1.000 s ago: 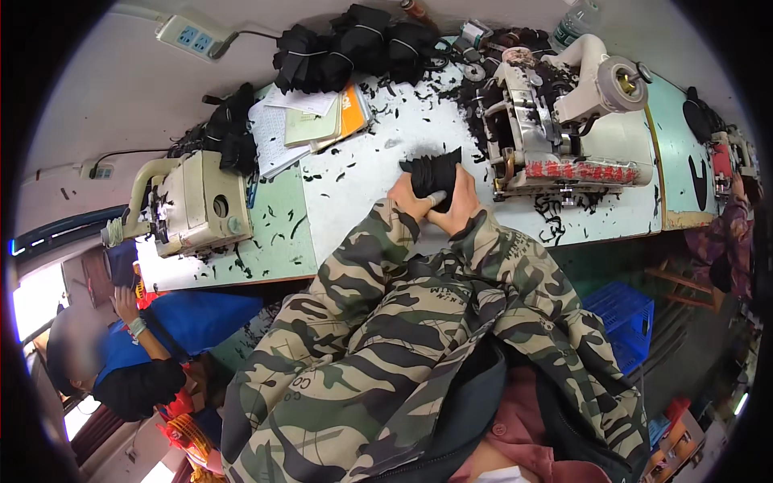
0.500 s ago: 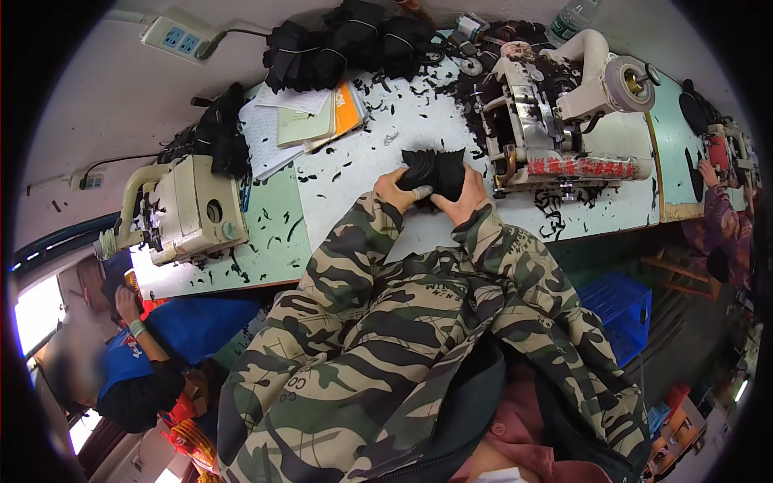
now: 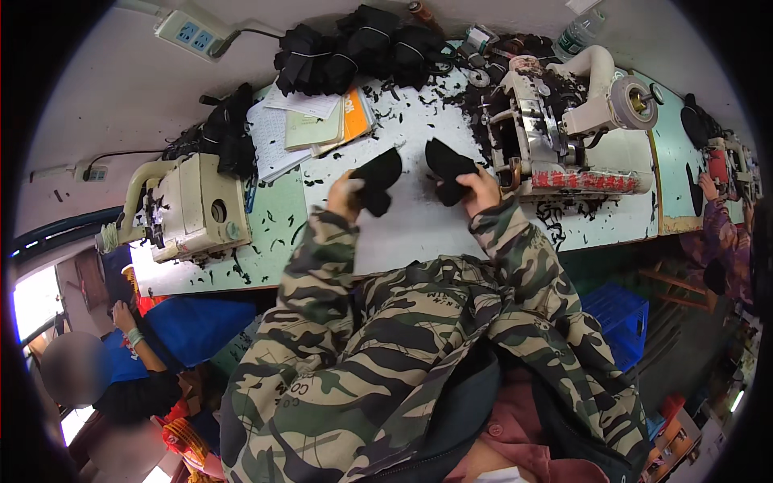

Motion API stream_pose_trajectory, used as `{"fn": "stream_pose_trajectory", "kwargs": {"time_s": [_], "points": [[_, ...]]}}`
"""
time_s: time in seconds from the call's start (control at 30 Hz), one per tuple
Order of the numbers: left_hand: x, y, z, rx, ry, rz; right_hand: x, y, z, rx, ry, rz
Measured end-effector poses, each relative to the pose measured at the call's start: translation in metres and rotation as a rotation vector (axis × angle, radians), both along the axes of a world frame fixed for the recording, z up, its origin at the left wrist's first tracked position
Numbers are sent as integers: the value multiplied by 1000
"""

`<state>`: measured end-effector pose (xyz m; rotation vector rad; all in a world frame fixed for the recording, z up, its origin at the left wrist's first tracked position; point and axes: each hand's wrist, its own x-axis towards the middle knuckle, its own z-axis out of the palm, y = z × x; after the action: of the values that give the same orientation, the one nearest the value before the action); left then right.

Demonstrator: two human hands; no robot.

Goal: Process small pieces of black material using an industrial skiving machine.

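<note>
Each of my hands grips its own bunch of black cut fabric pieces above the white worktable (image 3: pixel 403 237). On the left, my left hand (image 3: pixel 345 196) is closed round the lower outer end of one fabric bunch (image 3: pixel 378 179), whose curved edge points up and right. Across a gap, my right hand (image 3: pixel 481 191) holds the other fabric bunch (image 3: pixel 445 165) by its lower right end, and its tip leans up and left. The fingers behind each bunch are partly hidden.
A sewing machine (image 3: pixel 592 179) stands close to my right hand, another machine (image 3: pixel 201 205) at the left. Papers and notebooks (image 3: pixel 318 129) lie behind my left hand, with tied black fabric bundles (image 3: pixel 346 52) beyond. Black scraps litter the tabletop. People work at both sides; a blue crate (image 3: pixel 616 322) sits below right.
My hands were together on one black fabric stack; now they are apart, each with a bunch. The left hand moved left, the right slightly right.
</note>
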<state>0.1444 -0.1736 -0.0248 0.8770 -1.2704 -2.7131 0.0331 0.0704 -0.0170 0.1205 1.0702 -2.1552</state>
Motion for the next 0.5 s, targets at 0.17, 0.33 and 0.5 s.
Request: {"fn": "stream_pose_trajectory", "kwargs": {"time_s": [0.17, 0.33, 0.5], "points": [[29, -19, 80, -61, -27, -563, 2, 3, 10, 1362, 1243, 135], [21, 72, 99, -204, 95, -874, 28, 27, 86, 318, 580, 729], [-3, 126, 88, -493, -44, -871, 33, 80, 65, 461, 661, 788]]}}
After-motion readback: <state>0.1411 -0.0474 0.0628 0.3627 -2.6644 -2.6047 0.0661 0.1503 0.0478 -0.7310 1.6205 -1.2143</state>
